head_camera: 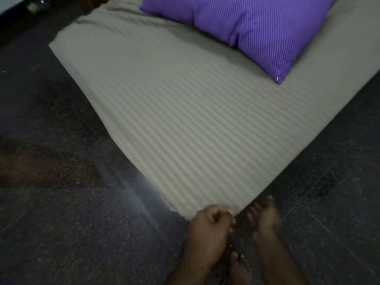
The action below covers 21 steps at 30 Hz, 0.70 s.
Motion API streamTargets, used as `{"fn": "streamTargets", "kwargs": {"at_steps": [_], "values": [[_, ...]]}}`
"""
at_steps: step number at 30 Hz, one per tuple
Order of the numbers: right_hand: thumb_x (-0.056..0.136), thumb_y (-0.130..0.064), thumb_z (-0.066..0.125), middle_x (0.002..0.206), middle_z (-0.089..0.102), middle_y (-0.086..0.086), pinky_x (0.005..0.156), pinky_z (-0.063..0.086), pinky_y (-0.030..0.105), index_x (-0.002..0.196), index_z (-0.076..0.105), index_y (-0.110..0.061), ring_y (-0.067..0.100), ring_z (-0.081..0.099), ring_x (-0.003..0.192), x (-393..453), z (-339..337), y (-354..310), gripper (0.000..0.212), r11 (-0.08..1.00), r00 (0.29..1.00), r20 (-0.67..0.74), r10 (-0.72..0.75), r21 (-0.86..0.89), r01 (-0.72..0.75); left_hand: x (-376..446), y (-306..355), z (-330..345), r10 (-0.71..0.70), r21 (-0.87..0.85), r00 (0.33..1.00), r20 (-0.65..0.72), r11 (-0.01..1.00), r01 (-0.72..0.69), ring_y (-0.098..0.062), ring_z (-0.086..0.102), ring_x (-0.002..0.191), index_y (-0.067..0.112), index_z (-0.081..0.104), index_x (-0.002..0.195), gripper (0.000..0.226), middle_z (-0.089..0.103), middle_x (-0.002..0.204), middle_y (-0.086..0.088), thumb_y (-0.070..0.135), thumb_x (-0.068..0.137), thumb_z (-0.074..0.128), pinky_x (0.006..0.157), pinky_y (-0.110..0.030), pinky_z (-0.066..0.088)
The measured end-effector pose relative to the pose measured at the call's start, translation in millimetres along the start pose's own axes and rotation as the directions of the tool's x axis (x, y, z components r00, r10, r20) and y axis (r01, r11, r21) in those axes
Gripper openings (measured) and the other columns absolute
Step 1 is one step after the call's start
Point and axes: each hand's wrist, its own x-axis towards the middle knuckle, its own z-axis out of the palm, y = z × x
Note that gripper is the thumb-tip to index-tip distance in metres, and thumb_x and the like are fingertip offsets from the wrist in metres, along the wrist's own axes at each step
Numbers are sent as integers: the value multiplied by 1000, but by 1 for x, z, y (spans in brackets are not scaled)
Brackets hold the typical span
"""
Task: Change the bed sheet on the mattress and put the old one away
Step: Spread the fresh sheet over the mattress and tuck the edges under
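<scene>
Below, dark floor [61, 202]; striped sheet [174, 130] covers mattress, purple pillow [246, 27] on top; left hand [207, 225] pinches sheet corner, right hand [265, 221] spread.

Purple pillow [242, 27]; dark tiled floor [61, 202]; bare foot [239, 268]

Dim, soft picture; hands [236, 221] motion-blurred, floor [61, 202] glare streak, perhaps wide-angle edge bending
</scene>
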Motion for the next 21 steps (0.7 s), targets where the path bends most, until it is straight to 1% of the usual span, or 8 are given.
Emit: {"fn": "streamTargets", "kwargs": {"at_steps": [2,3,4,5,7,11,16,21], "values": [[93,-39,58,111,64,12,88,52,39,118,63,-11,28,60,103,-30,2,-26,38,952,953,-57,-299,-89,293,18,-9,-29,208,190,956,-207,967,-169,-7,62,83,27,71,86,29,72,85,7,48,79,52,80,-30,51],[92,-34,63,119,62,12,94,49,35,122,63,-9,27,59,107,-47,5,-37,39,854,868,-36,-496,-201,479,25,-8,-49,286,229,919,-272,947,-227,-9,60,96,28,71,95,29,71,97,11,43,81,51,88,-29,49],[92,-25,67,124,59,11,99,44,27,125,62,-7,24,56,111,-70,13,-47,38,729,764,63,-642,-260,634,36,-14,-68,435,401,853,-288,864,-306,-12,58,107,28,69,107,34,69,110,10,40,81,51,93,-30,47],[91,-18,70,127,56,11,103,40,23,127,61,-5,23,54,116,-92,27,-50,40,603,661,171,-731,-293,742,45,-18,-89,489,517,841,-232,794,-320,-15,56,116,27,66,117,42,65,122,8,39,80,51,97,-34,47],[91,-25,66,135,55,16,110,37,29,132,59,-4,28,51,126,-122,67,-41,46,412,519,330,-788,-344,844,56,-29,-124,426,631,903,-56,716,-299,-21,50,129,24,59,131,58,56,139,4,40,77,48,103,-42,48],[89,-40,53,145,52,20,112,36,40,138,56,-3,31,44,135,-158,138,-18,61,292,475,485,-734,-407,865,63,-70,-199,385,697,922,-33,670,-255,-28,47,138,19,53,139,65,51,147,-3,39,78,43,109,-47,43],[89,-33,50,115,71,10,99,42,31,118,71,-8,30,66,106,-215,208,-6,43,239,441,632,-638,-381,893,96,-108,-290,367,796,930,12,559,-231,-33,61,124,12,66,127,62,66,131,-7,30,68,62,98,-49,52],[86,-31,50,116,73,11,101,40,27,117,71,-3,26,70,105,-231,263,8,46,255,496,619,-610,-439,862,151,-93,-346,336,783,917,214,503,-366,-30,32,148,15,43,150,70,43,155,-4,32,84,28,120,-46,22]]}}
